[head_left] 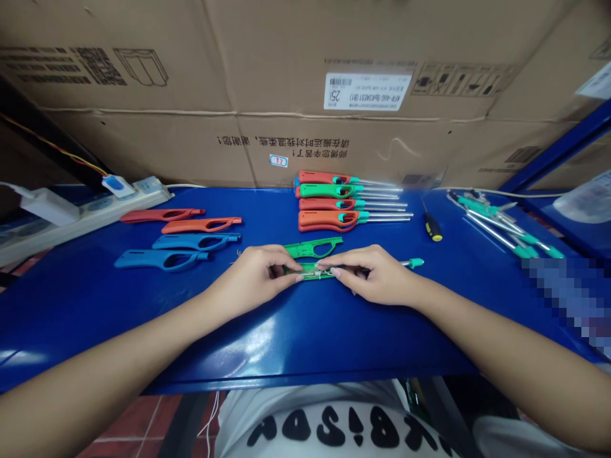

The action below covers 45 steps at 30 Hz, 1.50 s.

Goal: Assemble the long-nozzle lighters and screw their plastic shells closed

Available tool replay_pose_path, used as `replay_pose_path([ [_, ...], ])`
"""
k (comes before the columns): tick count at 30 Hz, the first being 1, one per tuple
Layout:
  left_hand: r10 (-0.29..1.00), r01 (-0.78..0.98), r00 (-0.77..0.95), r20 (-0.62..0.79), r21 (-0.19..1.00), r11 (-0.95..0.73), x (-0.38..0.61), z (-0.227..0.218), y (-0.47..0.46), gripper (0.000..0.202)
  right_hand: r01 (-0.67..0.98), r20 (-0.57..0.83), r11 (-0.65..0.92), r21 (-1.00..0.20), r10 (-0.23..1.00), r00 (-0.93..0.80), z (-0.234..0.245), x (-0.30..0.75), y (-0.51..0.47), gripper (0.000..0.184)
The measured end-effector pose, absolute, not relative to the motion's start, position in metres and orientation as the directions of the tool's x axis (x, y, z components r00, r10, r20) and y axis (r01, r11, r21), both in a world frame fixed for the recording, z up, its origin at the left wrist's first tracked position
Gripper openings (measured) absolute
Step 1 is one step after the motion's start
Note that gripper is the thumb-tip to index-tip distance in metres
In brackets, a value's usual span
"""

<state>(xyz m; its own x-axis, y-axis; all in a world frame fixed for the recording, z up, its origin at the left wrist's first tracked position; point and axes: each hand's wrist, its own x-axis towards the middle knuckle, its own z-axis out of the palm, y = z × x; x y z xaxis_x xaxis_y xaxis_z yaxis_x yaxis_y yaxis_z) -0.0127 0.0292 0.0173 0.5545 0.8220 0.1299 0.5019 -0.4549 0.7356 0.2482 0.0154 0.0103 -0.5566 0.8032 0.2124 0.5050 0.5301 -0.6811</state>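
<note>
Both my hands rest on a blue table [305, 331] and pinch a green lighter half-shell [312, 272] with wire parts inside it. My left hand [255, 277] grips its left end with bent fingers. My right hand [375, 273] presses fingertips on its right part, where a metal rod with a teal tip [414, 262] sticks out. A second green shell half [312, 247] lies just behind the hands.
Two red [162, 215] and two blue shell halves [162, 259] lie at left. Several finished red and green lighters [334, 203] lie at the back, beside a black-yellow screwdriver [432, 226] and teal-tipped rods [506, 232]. Power strip [81, 213] at far left, cardboard boxes [305, 95] behind.
</note>
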Motion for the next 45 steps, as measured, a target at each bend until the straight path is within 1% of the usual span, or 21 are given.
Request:
replay_pose_path([
  [4, 0.807, 0.504, 0.569, 0.160, 0.707, -0.496, -0.012, 0.018, 0.027, 0.013, 0.500, 0.219, 0.531, -0.684, 0.804, -0.553, 0.009, 0.248, 0.016, 0.029],
  [6, 0.784, 0.511, 0.594, 0.178, 0.670, -0.539, -0.013, 0.020, 0.025, 0.015, 0.489, 0.235, 0.549, -0.678, 0.793, -0.563, 0.009, 0.247, 0.016, 0.029],
  [10, 0.731, 0.537, 0.658, 0.181, 0.567, -0.624, -0.014, 0.024, 0.024, 0.018, 0.447, 0.288, 0.631, -0.634, 0.729, -0.621, 0.011, 0.247, 0.015, 0.034],
  [12, 0.720, 0.541, 0.671, 0.180, 0.545, -0.641, -0.014, 0.024, 0.024, 0.019, 0.429, 0.306, 0.668, -0.608, 0.695, -0.650, 0.011, 0.247, 0.013, 0.036],
  [15, 0.718, 0.532, 0.666, 0.200, 0.546, -0.647, -0.014, 0.024, 0.025, 0.018, 0.435, 0.317, 0.696, -0.571, 0.676, -0.666, 0.013, 0.248, 0.011, 0.036],
  [19, 0.680, 0.510, 0.704, 0.204, 0.522, -0.684, -0.014, 0.025, 0.024, 0.022, 0.441, 0.378, 0.734, -0.516, 0.657, -0.652, 0.015, 0.249, 0.009, 0.033],
  [23, 0.673, 0.506, 0.710, 0.205, 0.516, -0.691, -0.014, 0.024, 0.024, 0.020, 0.448, 0.385, 0.768, -0.458, 0.626, -0.678, 0.017, 0.247, 0.006, 0.032],
  [25, 0.675, 0.506, 0.707, 0.209, 0.517, -0.690, -0.014, 0.022, 0.024, 0.019, 0.453, 0.391, 0.765, -0.458, 0.631, -0.670, 0.017, 0.246, 0.004, 0.032],
  [29, 0.673, 0.503, 0.707, 0.220, 0.512, -0.696, -0.014, 0.020, 0.025, 0.020, 0.496, 0.388, 0.709, -0.502, 0.697, -0.603, 0.015, 0.245, 0.004, 0.030],
  [31, 0.670, 0.499, 0.706, 0.230, 0.510, -0.701, -0.014, 0.020, 0.026, 0.020, 0.503, 0.419, 0.696, -0.512, 0.714, -0.561, 0.015, 0.246, 0.008, 0.029],
  [33, 0.666, 0.493, 0.707, 0.238, 0.509, -0.706, -0.014, 0.021, 0.026, 0.021, 0.510, 0.470, 0.702, -0.496, 0.712, -0.522, 0.015, 0.249, 0.014, 0.028],
  [35, 0.662, 0.489, 0.710, 0.239, 0.509, -0.708, -0.015, 0.023, 0.027, 0.021, 0.530, 0.498, 0.720, -0.448, 0.693, -0.521, 0.015, 0.253, 0.021, 0.026],
  [38, 0.664, 0.496, 0.706, 0.248, 0.497, -0.712, -0.017, 0.025, 0.027, 0.021, 0.569, 0.466, 0.735, -0.368, 0.675, -0.571, 0.016, 0.260, 0.030, 0.024],
  [40, 0.662, 0.513, 0.700, 0.267, 0.457, -0.727, -0.018, 0.026, 0.028, 0.022, 0.590, 0.415, 0.721, -0.364, 0.692, -0.590, 0.018, 0.265, 0.033, 0.021],
  [42, 0.646, 0.523, 0.704, 0.295, 0.401, -0.752, -0.019, 0.026, 0.028, 0.022, 0.574, 0.357, 0.712, -0.404, 0.701, -0.617, 0.021, 0.269, 0.035, 0.014],
  [45, 0.608, 0.511, 0.726, 0.321, 0.340, -0.789, -0.018, 0.024, 0.028, 0.021, 0.512, 0.277, 0.700, -0.497, 0.688, -0.671, 0.027, 0.275, 0.035, 0.006],
])
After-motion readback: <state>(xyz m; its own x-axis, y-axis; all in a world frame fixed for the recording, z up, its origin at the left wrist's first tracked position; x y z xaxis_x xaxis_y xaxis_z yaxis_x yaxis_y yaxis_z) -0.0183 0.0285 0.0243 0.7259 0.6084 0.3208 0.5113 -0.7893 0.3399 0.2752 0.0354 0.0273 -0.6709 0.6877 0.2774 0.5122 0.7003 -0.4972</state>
